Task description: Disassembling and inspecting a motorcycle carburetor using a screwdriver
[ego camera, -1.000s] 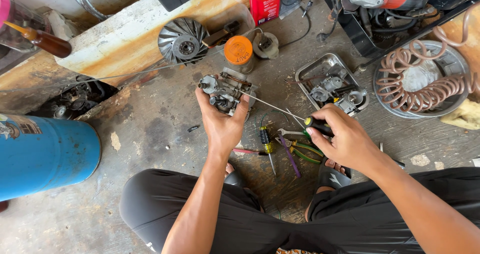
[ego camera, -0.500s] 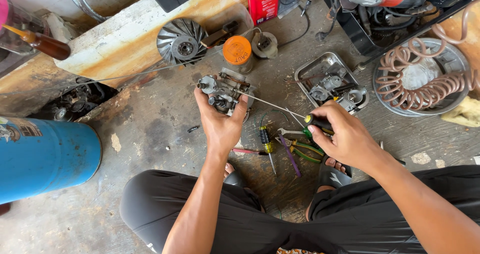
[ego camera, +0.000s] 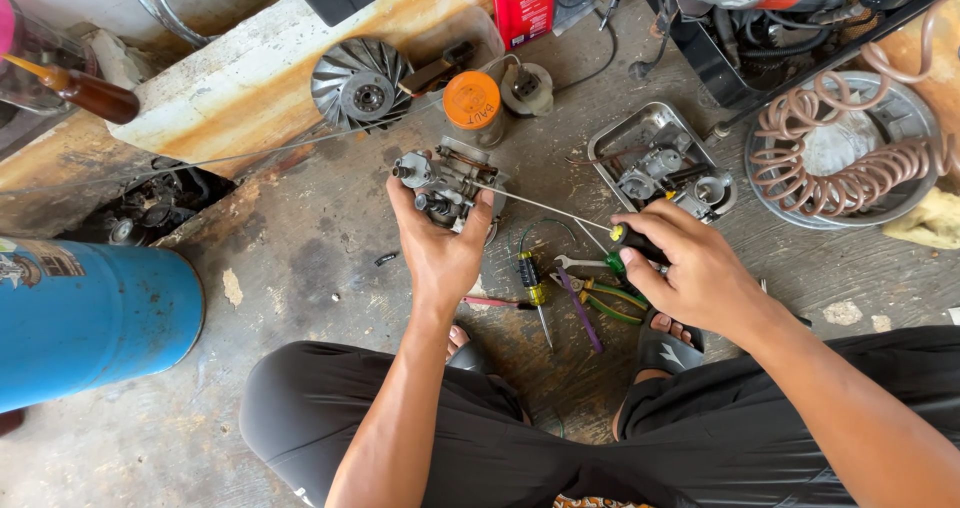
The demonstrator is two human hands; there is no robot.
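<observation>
From the head cam: my left hand (ego camera: 440, 253) was wrapped around the carburetor (ego camera: 445, 183), a lumpy grey cast-metal thing, propped up off the stained concrete floor (ego camera: 300, 268) so the ports faced me. My right hand (ego camera: 690, 268) was closed on a long thin screwdriver (ego camera: 560, 211) by its black-and-green handle, shaft reaching into the carb. Spare screwdrivers (ego camera: 570, 303) lay just between my knees, handy.

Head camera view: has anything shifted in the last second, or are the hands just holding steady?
Hardly anything moved. The left hand still grips the small metal engine part, and the right hand still holds the screwdriver with its long shaft reaching the part. The tools on the floor and the metal tray stayed put.
</observation>
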